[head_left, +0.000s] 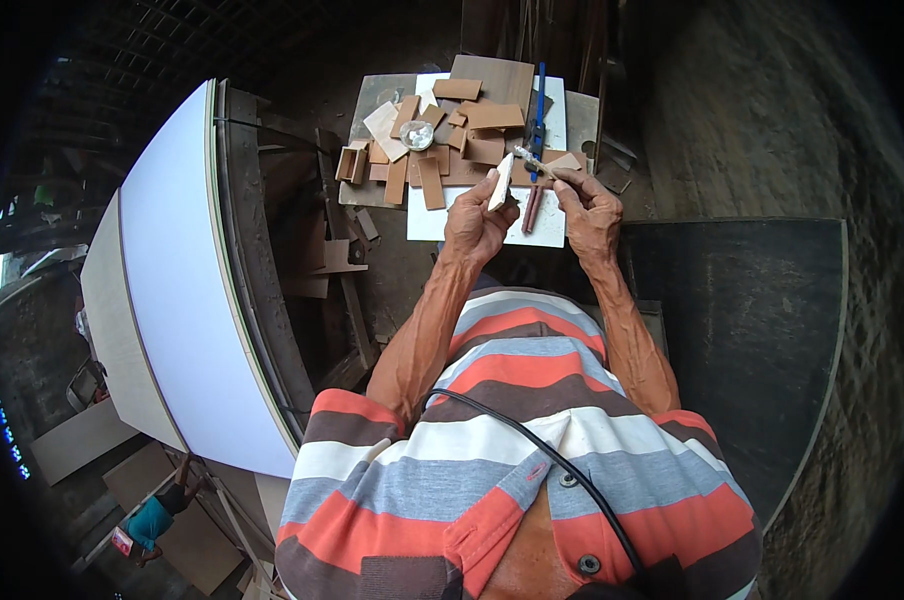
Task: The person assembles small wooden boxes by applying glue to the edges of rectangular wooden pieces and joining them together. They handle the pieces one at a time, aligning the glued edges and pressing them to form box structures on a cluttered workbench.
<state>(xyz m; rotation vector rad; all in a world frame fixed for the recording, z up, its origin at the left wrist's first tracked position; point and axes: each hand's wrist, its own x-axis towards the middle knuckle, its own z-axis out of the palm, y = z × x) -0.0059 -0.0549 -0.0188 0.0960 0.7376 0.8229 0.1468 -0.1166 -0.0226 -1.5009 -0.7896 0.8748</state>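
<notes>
Gripping a pale flat piece [501, 184] is the left hand [475, 222]; the right hand [590, 212] pinches perhaps a thin stick [540, 164].

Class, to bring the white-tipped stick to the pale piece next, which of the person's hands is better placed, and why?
Probably the right hand: it grips the white-tipped stick, whose tip shows near the pale piece. The left hand holds that piece, so seems better suited to steadying it.

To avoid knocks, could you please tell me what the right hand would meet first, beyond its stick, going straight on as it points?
Going up and left past its thin stick, the right hand would probably meet the blue tool first; depth is unclear, so it might pass above.
</notes>
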